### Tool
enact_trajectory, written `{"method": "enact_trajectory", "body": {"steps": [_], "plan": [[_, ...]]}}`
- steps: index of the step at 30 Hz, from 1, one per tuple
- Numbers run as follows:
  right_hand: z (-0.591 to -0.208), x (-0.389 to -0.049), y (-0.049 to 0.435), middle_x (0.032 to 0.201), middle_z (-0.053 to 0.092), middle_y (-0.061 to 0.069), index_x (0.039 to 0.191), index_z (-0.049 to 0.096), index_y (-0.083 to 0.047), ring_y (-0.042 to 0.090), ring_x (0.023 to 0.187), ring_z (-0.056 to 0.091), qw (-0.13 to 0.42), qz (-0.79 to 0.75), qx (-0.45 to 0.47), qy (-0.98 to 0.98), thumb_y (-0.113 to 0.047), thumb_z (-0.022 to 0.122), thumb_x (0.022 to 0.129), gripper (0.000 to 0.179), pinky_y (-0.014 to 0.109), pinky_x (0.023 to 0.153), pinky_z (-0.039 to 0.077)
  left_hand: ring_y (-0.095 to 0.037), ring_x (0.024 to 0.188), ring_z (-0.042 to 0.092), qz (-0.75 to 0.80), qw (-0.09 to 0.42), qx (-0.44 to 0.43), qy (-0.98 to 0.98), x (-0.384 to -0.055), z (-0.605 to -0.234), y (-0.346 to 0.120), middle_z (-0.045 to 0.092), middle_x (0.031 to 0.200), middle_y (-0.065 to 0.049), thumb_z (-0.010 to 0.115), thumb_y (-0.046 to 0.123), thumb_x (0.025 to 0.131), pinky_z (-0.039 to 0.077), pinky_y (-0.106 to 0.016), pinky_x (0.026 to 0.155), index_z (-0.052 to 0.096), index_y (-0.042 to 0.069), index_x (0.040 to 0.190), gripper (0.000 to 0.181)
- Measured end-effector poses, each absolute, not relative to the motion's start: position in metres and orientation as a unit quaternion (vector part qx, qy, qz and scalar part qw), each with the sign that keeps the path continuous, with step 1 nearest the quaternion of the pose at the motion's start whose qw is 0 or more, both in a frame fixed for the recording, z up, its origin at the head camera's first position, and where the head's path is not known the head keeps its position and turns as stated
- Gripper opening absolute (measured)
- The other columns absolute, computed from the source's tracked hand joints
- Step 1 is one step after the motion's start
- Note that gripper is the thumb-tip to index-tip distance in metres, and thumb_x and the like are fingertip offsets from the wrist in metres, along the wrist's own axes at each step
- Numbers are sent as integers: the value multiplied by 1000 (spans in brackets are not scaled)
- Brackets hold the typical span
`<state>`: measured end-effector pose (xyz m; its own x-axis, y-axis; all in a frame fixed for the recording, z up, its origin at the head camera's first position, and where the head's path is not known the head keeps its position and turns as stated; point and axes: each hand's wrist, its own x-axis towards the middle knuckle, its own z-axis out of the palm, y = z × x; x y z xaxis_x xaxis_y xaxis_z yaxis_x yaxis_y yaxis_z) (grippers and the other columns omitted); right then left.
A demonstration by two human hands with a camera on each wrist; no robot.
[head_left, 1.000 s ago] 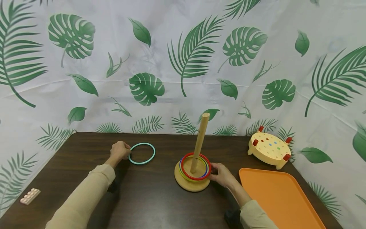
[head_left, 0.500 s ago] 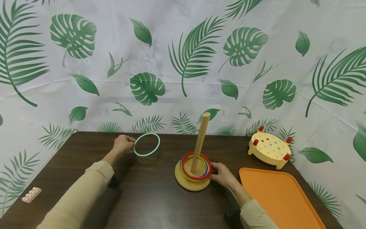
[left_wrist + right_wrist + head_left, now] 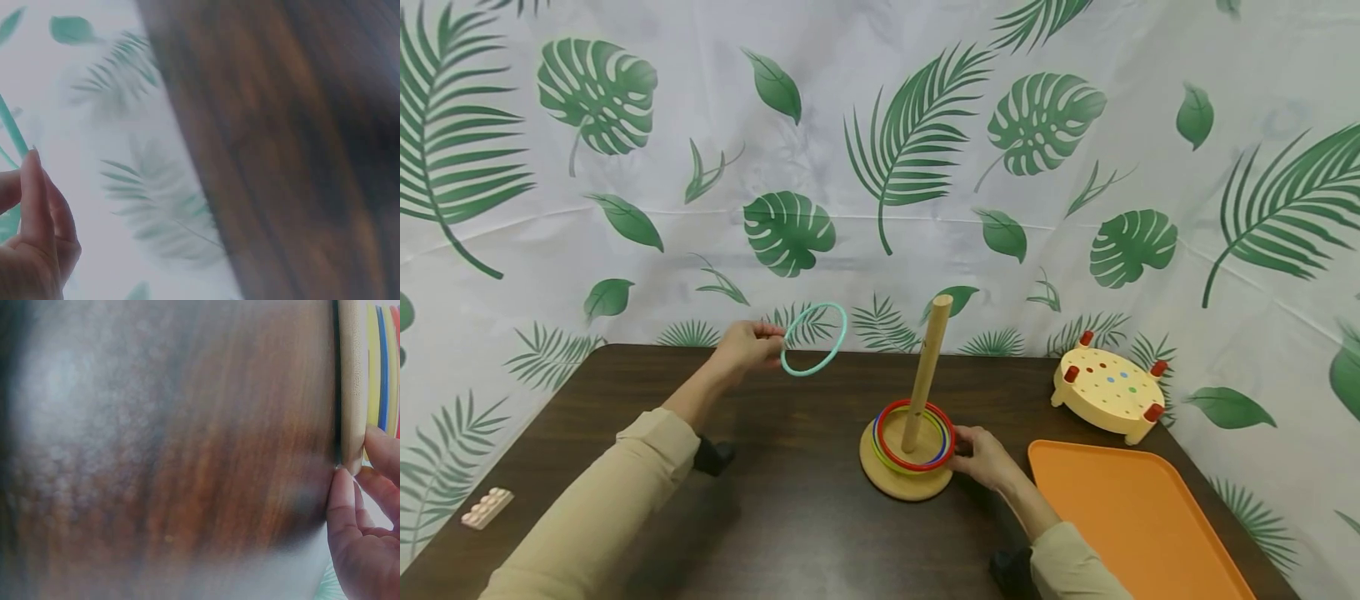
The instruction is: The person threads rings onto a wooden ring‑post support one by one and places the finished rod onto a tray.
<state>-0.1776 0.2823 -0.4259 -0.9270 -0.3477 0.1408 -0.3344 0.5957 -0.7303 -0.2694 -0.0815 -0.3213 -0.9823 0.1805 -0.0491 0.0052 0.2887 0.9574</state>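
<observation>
My left hand (image 3: 748,346) pinches the edge of a teal ring (image 3: 802,372) between thumb and fingers. The ring hangs tilted in the air, left of the wooden post (image 3: 929,358). In the left wrist view, part of that ring shows at the fingertips. The post rises from a round wooden base (image 3: 901,490). Several rings lie around its foot, with a red ring (image 3: 917,469) on top and a blue ring (image 3: 382,375) and yellow ring (image 3: 373,369) below. My right hand (image 3: 987,458) holds the base's right edge, thumb beside the rings and fingers at the rim.
An orange tray (image 3: 1120,500) lies on the dark wooden table (image 3: 820,517) at the right. Behind it stands a cream pegboard (image 3: 1108,387) with red-tipped legs. A small pale pink block (image 3: 487,508) sits at the far left. Leaf-printed cloth (image 3: 850,167) hangs behind the table.
My left hand has lifted the teal ring off the table, moving up and right toward the post; the ring has tilted steeper. The right hand and the base have stayed put.
</observation>
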Motion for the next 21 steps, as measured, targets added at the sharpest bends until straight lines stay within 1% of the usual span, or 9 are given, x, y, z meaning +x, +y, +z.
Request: {"method": "enact_trajectory", "body": {"steps": [3,4,6,9,12,14,18,21], "plan": [[-426,-177,282,100,65,23,113,58,14,30,91,63,11,-406,-191,894,0,72,78,40,36,78,55,-3,71,59,606,75,83,787,-263,-305,-72,54,100,-10,50,4,95,57,-22,73,48,-13,125,35],[-425,-177,282,100,65,23,113,58,15,30,91,63,12,-406,-190,894,0,71,78,40,36,78,55,-3,72,59,609,75,93,784,-261,-301,-69,54,100,-10,50,5,95,57,-24,76,48,-13,126,35],[-426,-178,282,100,65,23,113,58,14,29,90,63,13,-405,-188,894,0,71,78,40,34,77,55,-3,73,58,618,70,112,775,-258,-293,-62,54,101,-9,51,4,95,57,-25,77,48,-14,125,35],[-426,-178,283,100,66,23,113,58,14,27,90,64,14,-407,-190,894,0,71,78,40,30,77,55,-3,71,59,634,69,125,760,-253,-283,-51,55,97,-8,52,3,94,57,-23,73,49,-13,124,34],[-427,-179,283,100,66,23,113,58,14,26,89,64,15,-409,-190,892,0,71,78,40,26,75,54,-5,72,61,638,72,132,755,-247,-274,-40,55,97,-8,53,4,94,57,-22,71,51,-10,123,32],[-427,-179,283,99,66,23,113,58,14,24,89,64,14,-410,-194,891,0,70,78,39,25,75,54,-7,76,61,635,73,138,756,-244,-268,-33,56,99,-10,54,5,94,57,-24,73,52,-8,122,31],[-428,-179,284,98,66,23,112,58,14,20,87,64,10,-409,-201,890,0,70,79,39,24,74,54,-12,83,61,629,71,158,758,-238,-260,-20,56,107,-17,54,7,95,57,-33,81,54,-5,120,28],[-428,-179,284,99,66,23,113,58,14,20,87,64,10,-409,-201,890,0,70,79,39,25,74,54,-14,85,61,629,71,169,755,-236,-257,-9,56,107,-17,54,7,95,56,-36,82,55,-5,119,27]]}}
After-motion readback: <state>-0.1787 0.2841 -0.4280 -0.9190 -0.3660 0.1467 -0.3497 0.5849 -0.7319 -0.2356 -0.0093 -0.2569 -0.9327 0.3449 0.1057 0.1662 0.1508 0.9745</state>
